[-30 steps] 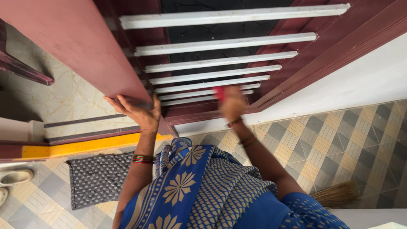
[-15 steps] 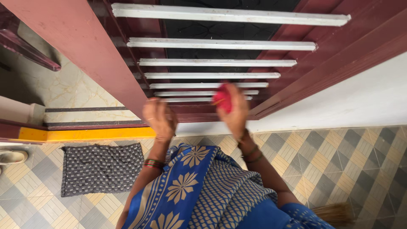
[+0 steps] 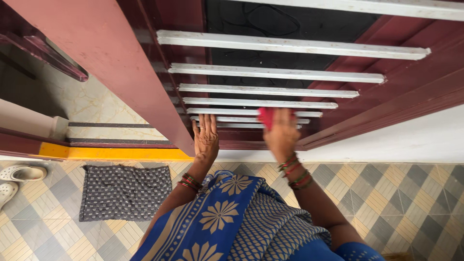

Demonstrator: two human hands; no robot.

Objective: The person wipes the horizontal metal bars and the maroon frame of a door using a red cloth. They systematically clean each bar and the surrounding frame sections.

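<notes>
Sandals (image 3: pixel 19 176), pale and worn, lie at the 9 o'clock edge of the view on the tiled floor (image 3: pixel 415 193). Right of them, at about 8 o'clock, a dark dotted mat (image 3: pixel 123 191) lies flat on the tiles, just below a yellow door sill (image 3: pixel 111 153). A dark red door (image 3: pixel 104 58) slants from the 11 o'clock corner down toward the centre.

At the door's lower end the left hand (image 3: pixel 206 137) lies flat, its fingers (image 3: pixel 209 123) stretched out, close together and pointing toward 12 o'clock. The palm presses on the frame beside the door's edge and holds nothing. Bangles ring the wrist below it.

Toward 1 o'clock from that hand, white bars (image 3: pixel 270 91) run across a dark red window frame (image 3: pixel 386 116). The right hand (image 3: pixel 282 135) is raised against the lowest bars, its fingers (image 3: pixel 285 118) curled around a red cloth (image 3: pixel 266 117). The cloth bulges out past the fingertips on their 10 o'clock side and touches the lowest bars; the rest is hidden inside the grip. The two hands are near each other but apart.

Below both arms, at 6 o'clock, hangs a blue patterned garment (image 3: pixel 227 222).
</notes>
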